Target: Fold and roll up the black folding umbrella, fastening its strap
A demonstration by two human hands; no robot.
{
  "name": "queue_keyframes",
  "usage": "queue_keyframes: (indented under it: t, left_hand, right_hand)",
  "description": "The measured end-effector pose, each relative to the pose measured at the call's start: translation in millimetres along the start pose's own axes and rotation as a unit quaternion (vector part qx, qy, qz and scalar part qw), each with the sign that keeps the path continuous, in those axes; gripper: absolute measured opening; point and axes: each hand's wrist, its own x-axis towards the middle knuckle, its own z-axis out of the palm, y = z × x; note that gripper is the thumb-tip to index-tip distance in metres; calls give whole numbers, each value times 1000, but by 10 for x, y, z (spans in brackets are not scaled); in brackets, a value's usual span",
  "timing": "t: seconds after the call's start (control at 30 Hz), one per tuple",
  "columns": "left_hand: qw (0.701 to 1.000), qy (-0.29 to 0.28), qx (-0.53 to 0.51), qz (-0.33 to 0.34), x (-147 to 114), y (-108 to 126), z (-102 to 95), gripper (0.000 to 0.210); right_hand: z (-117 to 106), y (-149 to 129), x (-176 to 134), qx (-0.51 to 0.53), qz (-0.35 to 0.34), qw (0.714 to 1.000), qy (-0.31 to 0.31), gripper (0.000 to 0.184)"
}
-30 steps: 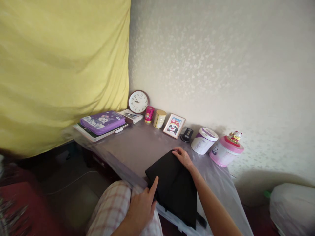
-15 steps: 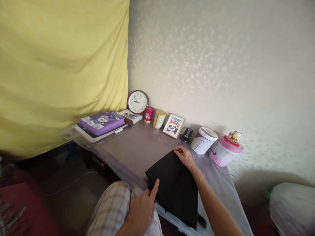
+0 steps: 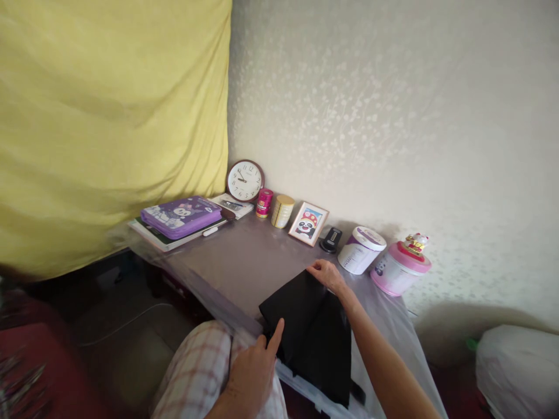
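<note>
A flat black cloth (image 3: 301, 314), perhaps a bag, lies over the near edge of the table, a crease running through its middle. My right hand (image 3: 327, 274) pinches its far corner between thumb and fingers. At the near left side is my left hand (image 3: 253, 369), with one finger stretched over the cloth and the others curled at its edge, partly hidden. A dark strap-like piece (image 3: 358, 392) sticks out by the cloth's lower right corner.
Along the wall stand a clock (image 3: 245, 181), a pink can (image 3: 264, 203), a yellow tin (image 3: 283, 211), a framed panda picture (image 3: 308, 224), a black stand (image 3: 331, 240), a white tub (image 3: 362, 250) and a pink-lidded tub (image 3: 399, 269). A purple case (image 3: 181, 217) rests on books at the left.
My right hand has shifted slightly left with the cloth's far corner, and a fold now shows more clearly across the cloth. My left hand has hardly moved.
</note>
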Motion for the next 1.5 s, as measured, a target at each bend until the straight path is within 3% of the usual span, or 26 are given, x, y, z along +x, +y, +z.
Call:
queue_keyframes:
  t: [0.43, 0.67, 1.07, 1.33, 1.5]
  left_hand:
    - [999, 26, 42, 6, 5, -4, 93, 70]
    - [999, 33, 31, 9, 10, -19, 123, 70]
    - [999, 16, 33, 3, 2, 8, 35, 69]
    - [999, 5, 41, -7, 6, 24, 17, 67]
    - [999, 19, 26, -3, 5, 19, 45, 66]
  right_hand:
    - [104, 15, 86, 132, 85, 983, -100, 27]
    - [24, -6, 110, 103, 72, 987, -101, 26]
    - [125, 48, 74, 132, 100, 980, -107, 24]
    - [290, 38, 112, 11, 65, 997, -31, 24]
    - [182, -114, -37, -53, 21, 997, 55, 19]
